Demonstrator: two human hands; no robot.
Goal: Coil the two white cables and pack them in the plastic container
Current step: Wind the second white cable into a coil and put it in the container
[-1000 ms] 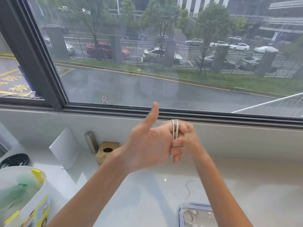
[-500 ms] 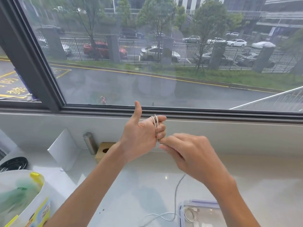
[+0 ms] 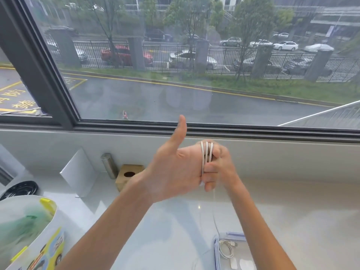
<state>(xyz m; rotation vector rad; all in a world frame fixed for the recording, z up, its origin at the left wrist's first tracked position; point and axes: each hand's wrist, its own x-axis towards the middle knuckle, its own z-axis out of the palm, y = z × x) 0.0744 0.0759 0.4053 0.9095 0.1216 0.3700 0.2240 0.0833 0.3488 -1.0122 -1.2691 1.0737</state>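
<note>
My left hand [image 3: 175,172] is raised over the counter with its thumb up. A white cable [image 3: 206,152] is wound in three loops round its curled fingers. My right hand [image 3: 227,166] sits just behind those fingers, gripping the same cable. The loose end of the cable [image 3: 214,217] hangs straight down toward the counter. At the bottom edge sits the clear plastic container [image 3: 233,235] with a blue-edged rim. A second white cable [image 3: 226,249] lies coiled inside it.
On the left of the white counter are a wooden block with a hole [image 3: 129,175], a metal cylinder [image 3: 109,165], a leaning white card [image 3: 79,172], a black coil [image 3: 19,189] and a white printed bag [image 3: 29,234]. A window sill runs behind my hands.
My right hand swung from in front of the left hand back round behind its fingers, adding a third loop. The slack on the counter has been drawn up and now hangs straight.
</note>
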